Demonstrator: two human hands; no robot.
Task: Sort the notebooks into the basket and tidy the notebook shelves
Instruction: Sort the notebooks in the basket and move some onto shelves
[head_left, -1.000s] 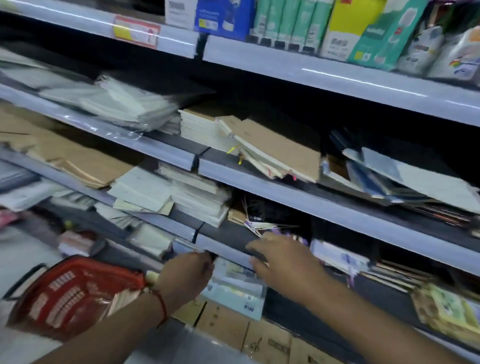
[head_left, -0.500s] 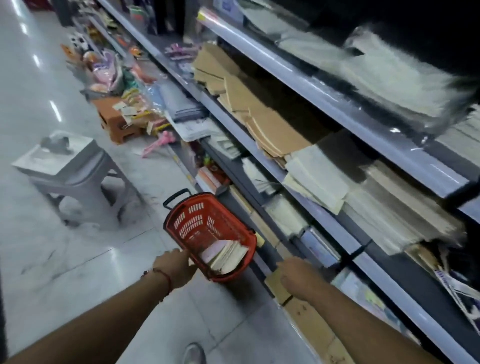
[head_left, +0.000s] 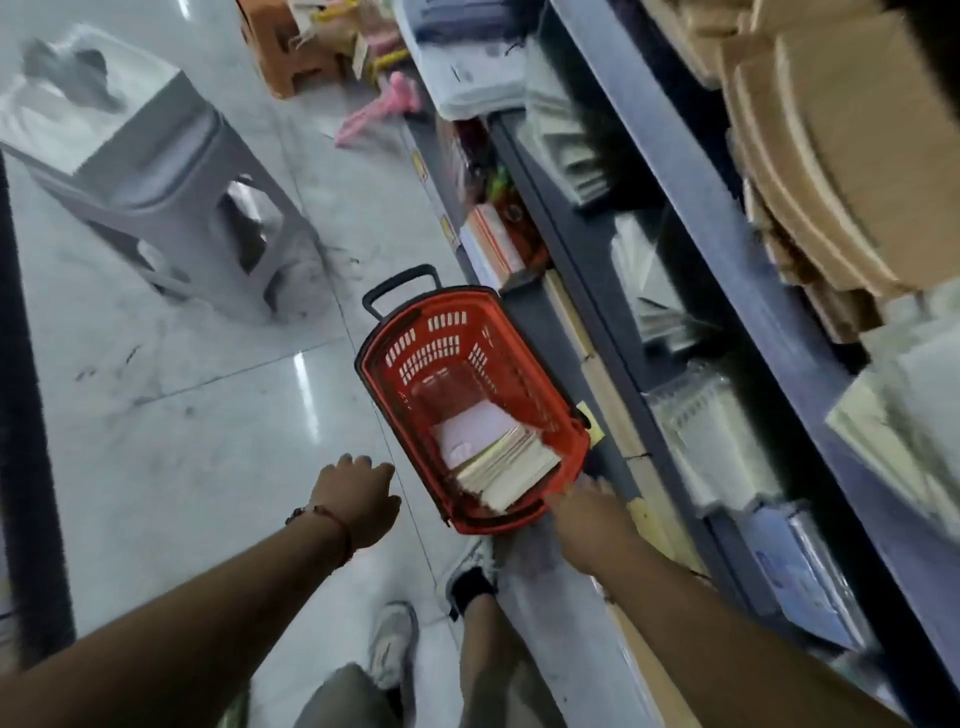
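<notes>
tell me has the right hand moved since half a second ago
Yes. The right hand left the cardboard at the shelf foot and now reaches the near rim of the red basket.

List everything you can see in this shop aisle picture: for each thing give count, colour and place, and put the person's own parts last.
basket: one, red, on floor beside shelves
notebooks: a stack, pale, in basket's near end
stool: one, grey, on floor at left
brown notebooks: several, upper shelf at right
wrapped packs: several, clear-wrapped, lower shelf
shoes: two, white, on floor
left hand: one, empty, left of basket
right hand: one, at basket's near rim
</notes>
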